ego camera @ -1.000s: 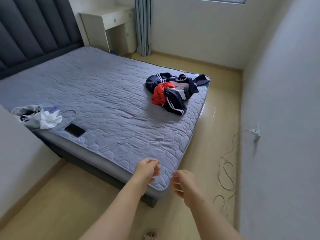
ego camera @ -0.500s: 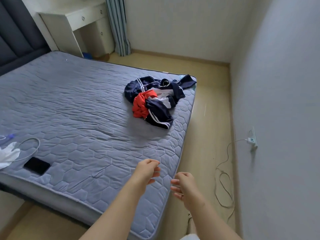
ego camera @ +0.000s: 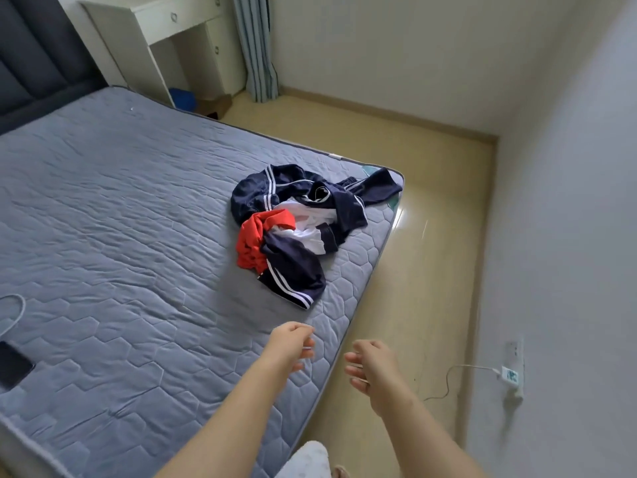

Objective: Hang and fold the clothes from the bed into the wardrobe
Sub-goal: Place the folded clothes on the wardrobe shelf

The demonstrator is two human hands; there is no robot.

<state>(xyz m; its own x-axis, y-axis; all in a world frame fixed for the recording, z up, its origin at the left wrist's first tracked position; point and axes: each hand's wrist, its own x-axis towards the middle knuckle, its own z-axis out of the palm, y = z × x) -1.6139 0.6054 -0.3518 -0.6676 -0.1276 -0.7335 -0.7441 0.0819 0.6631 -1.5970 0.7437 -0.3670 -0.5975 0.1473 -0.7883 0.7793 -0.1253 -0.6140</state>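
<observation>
A heap of clothes (ego camera: 303,232) lies near the far right corner of the grey quilted bed (ego camera: 120,236): navy pieces with white stripes, a red garment and something white, all tangled together. My left hand (ego camera: 291,345) hovers over the bed's right edge, short of the heap, fingers loosely curled and holding nothing. My right hand (ego camera: 370,365) hangs beside it over the floor, also loosely curled and holding nothing. No wardrobe is in view.
A black phone (ego camera: 12,365) and a white cable (ego camera: 13,312) lie at the bed's left edge. A white desk (ego camera: 155,22) and a curtain (ego camera: 256,46) stand at the back. A charger (ego camera: 510,376) is plugged into the right wall, its cord trailing over the narrow wooden floor (ego camera: 424,236).
The view has moved forward along the bed's right side, so the clothes heap is nearer and larger. Both hands keep the same loose pose in front of me.
</observation>
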